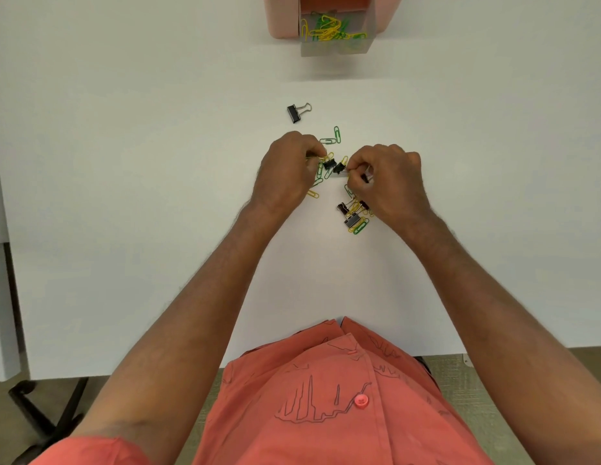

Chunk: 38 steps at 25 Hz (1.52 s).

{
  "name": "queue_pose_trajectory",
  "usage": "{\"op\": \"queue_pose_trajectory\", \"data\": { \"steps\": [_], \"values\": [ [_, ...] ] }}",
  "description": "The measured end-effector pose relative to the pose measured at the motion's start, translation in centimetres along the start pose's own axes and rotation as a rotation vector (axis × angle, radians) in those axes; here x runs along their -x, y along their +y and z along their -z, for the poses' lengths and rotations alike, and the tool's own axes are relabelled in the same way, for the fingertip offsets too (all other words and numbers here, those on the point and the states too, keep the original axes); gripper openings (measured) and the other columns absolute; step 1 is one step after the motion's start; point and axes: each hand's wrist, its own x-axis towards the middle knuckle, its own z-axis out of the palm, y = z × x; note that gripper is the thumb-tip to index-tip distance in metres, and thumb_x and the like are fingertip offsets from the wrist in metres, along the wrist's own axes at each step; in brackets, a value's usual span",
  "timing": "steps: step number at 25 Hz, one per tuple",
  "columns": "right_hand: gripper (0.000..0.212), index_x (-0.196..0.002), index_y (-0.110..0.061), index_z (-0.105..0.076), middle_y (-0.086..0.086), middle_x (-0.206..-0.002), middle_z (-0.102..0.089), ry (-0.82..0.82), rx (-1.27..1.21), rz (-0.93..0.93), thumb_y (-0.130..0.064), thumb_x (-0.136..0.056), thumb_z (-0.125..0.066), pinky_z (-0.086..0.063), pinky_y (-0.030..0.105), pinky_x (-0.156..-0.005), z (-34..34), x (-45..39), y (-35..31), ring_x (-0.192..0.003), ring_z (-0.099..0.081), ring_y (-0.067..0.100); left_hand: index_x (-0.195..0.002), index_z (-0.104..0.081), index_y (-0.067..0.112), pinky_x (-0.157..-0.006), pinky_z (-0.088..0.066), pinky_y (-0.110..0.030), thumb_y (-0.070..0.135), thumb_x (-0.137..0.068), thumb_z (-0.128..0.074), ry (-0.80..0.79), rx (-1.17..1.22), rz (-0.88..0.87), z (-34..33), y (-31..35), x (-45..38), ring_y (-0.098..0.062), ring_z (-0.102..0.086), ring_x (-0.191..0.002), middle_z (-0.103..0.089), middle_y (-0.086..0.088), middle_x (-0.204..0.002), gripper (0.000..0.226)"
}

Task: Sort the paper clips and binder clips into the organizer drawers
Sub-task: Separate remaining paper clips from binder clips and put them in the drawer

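A heap of yellow and green paper clips (360, 225) mixed with black binder clips (351, 219) lies mid-table. My left hand (285, 172) pinches a black binder clip (329, 163) by its wire handle. My right hand (386, 182) grips another black binder clip (339, 168) with its fingertips, and something dark shows inside its fingers. A lone binder clip (295, 113) lies farther back on the left. Two green paper clips (332, 137) rest just beyond my hands. The pink organizer (279, 18) stands at the far edge, its clear drawer (336, 50) pulled out and holding yellow and green paper clips.
The white table (124, 162) spreads wide on both sides. Its near edge meets my coral shirt (326, 397). A black table leg (41, 397) and carpet show at the lower left.
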Motion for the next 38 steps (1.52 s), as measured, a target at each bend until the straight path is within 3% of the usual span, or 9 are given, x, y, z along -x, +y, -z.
{"op": "queue_pose_trajectory", "data": {
  "steps": [8,13,16,19,23,26,29,33,38],
  "values": [
    [0.012,-0.092,-0.026,-0.068,-0.008,-0.087,-0.068,0.107,0.057,-0.161,-0.032,-0.086,-0.060,-0.032,0.036,-0.086,1.7,-0.9,1.8,-0.093,-0.060,0.019,-0.098,-0.079,0.022,-0.067,-0.044,-0.006,0.014,-0.092,-0.070,0.046,0.187,0.076,0.7,-0.2,0.5,0.000,-0.061,-0.076,-0.073,0.009,-0.095,0.014],
    [0.027,-0.114,-0.022,-0.063,0.002,-0.112,-0.063,0.167,0.167,-0.063,-0.028,-0.088,-0.061,-0.040,0.042,-0.090,2.0,-0.9,0.9,-0.105,-0.057,0.028,-0.095,-0.078,0.020,-0.058,-0.044,-0.004,0.012,-0.091,-0.071,0.049,0.204,0.105,0.7,-0.5,0.5,0.002,-0.059,-0.069,-0.070,0.007,-0.091,0.011],
    [0.056,-0.141,-0.019,-0.053,0.004,-0.146,-0.051,-0.014,0.044,0.190,-0.016,-0.085,-0.062,-0.042,0.042,-0.104,1.3,-1.9,-0.8,-0.131,-0.047,0.029,-0.095,-0.077,0.019,-0.063,-0.050,-0.009,0.014,-0.090,-0.073,0.066,0.211,0.112,0.8,-0.4,0.5,-0.003,-0.063,-0.074,-0.071,0.006,-0.092,0.008],
    [0.079,-0.157,-0.014,-0.036,0.004,-0.167,-0.028,-0.254,0.171,0.315,-0.006,-0.081,-0.059,-0.029,0.042,-0.121,0.1,-2.7,-1.3,-0.153,-0.025,0.030,-0.096,-0.077,0.018,-0.069,-0.049,-0.008,0.014,-0.091,-0.073,0.075,0.193,0.091,1.0,-0.6,0.5,0.003,-0.062,-0.075,-0.071,0.008,-0.092,0.008],
    [0.070,-0.151,-0.008,-0.045,0.009,-0.158,-0.041,-0.239,0.175,0.326,-0.014,-0.084,-0.063,-0.035,0.039,-0.117,0.4,-1.2,-0.2,-0.142,-0.037,0.032,-0.096,-0.076,0.019,-0.070,-0.047,-0.008,0.014,-0.090,-0.073,0.099,0.204,0.101,1.4,-1.2,0.4,0.004,-0.060,-0.072,-0.069,0.008,-0.091,0.008],
    [0.053,-0.145,-0.011,-0.053,0.007,-0.140,-0.052,-0.225,0.175,0.280,-0.015,-0.094,-0.066,-0.053,0.043,-0.093,0.2,0.4,0.5,-0.124,-0.047,0.031,-0.095,-0.076,0.018,-0.069,-0.046,-0.005,0.012,-0.090,-0.072,0.105,0.234,0.101,1.4,-1.5,0.5,0.006,-0.059,-0.072,-0.068,0.009,-0.089,0.009],
    [0.028,-0.124,-0.012,-0.069,0.006,-0.113,-0.061,-0.135,0.146,0.231,-0.013,-0.096,-0.066,-0.056,0.046,-0.077,-0.5,0.5,0.2,-0.106,-0.055,0.030,-0.094,-0.076,0.018,-0.074,-0.052,-0.013,0.012,-0.089,-0.073,0.147,0.283,0.078,1.7,-0.4,0.1,0.004,-0.062,-0.073,-0.070,0.010,-0.089,0.008],
    [0.003,-0.096,-0.012,-0.067,0.006,-0.097,-0.056,-0.086,0.244,0.186,-0.011,-0.095,-0.064,-0.055,0.043,-0.059,-1.0,-0.2,-0.8,-0.088,-0.055,0.027,-0.094,-0.075,0.019,-0.071,-0.050,-0.014,0.017,-0.088,-0.073,0.285,0.251,-0.103,4.6,2.7,-3.3,0.001,-0.061,-0.073,-0.071,0.010,-0.093,0.006],
    [0.017,-0.087,-0.011,-0.062,0.007,-0.082,-0.056,0.011,0.318,0.240,-0.005,-0.079,-0.075,-0.028,0.027,-0.044,-1.5,-0.2,-1.7,-0.069,-0.055,0.025,-0.102,-0.075,0.029,-0.075,-0.052,-0.024,0.028,-0.093,-0.062,0.395,-0.144,-0.184,7.4,6.3,-10.3,-0.005,-0.065,-0.092,-0.074,0.014,-0.101,0.016]
  ]
}}
